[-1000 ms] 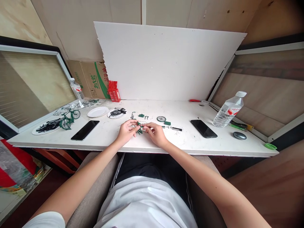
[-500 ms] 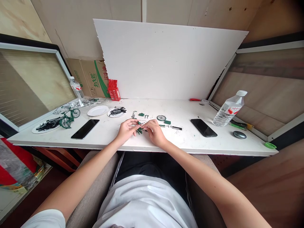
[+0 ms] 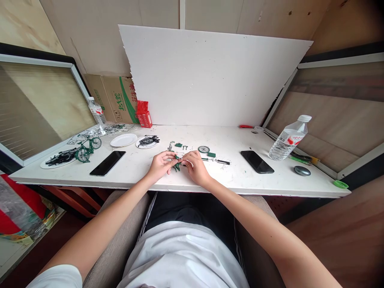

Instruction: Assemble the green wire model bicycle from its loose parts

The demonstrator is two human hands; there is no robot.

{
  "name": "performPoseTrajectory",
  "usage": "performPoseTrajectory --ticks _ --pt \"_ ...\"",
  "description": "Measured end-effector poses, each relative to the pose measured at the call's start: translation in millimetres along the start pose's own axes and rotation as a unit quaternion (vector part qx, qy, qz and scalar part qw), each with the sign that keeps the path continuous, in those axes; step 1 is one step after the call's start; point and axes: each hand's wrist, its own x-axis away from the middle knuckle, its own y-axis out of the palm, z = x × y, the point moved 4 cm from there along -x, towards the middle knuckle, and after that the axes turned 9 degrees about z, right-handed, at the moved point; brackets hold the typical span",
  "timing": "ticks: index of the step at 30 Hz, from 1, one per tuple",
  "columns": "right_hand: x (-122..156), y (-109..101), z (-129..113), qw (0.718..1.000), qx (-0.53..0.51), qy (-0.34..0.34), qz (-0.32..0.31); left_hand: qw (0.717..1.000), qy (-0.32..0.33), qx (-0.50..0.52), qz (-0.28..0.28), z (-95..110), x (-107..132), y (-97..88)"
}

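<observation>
Between both hands, just above the table's front part, is a small dark green model bicycle part [image 3: 177, 168], mostly covered by fingers. My left hand [image 3: 162, 165] pinches it from the left, thumb toward the middle. From the right, my right hand [image 3: 195, 164] closes its fingertips on the same part; any smaller piece in them is too small to make out. Behind the hands lie a spoked toy wheel [image 3: 204, 149], a green rectangular piece [image 3: 211, 155], another small green piece [image 3: 178, 145] and a dark rod-like piece [image 3: 223, 162].
A green model bicycle [image 3: 87, 149] stands at the left by a plate of black parts [image 3: 61, 158]. Phones lie on the left [image 3: 108, 163] and right [image 3: 257, 161]. Also present are a white plate [image 3: 123, 140], a water bottle [image 3: 290, 138] and a grey oval object [image 3: 302, 171].
The green part between my fingers has turned slightly and shows a little farther right. Both hands stay in nearly the same place, still closed on it.
</observation>
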Motion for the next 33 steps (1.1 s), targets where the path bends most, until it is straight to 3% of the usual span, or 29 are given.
performPoseTrajectory --ticks 22,33 --pt "1.7 -4.5 -3.3 0.998 -0.015 0.031 0.043 1.0 -0.006 0.01 0.005 1.6 0.7 -0.2" --pt "1.8 -2.4 -8.2 0.996 0.076 -0.028 0.031 1.0 -0.005 0.008 0.009 4.6 1.6 0.1"
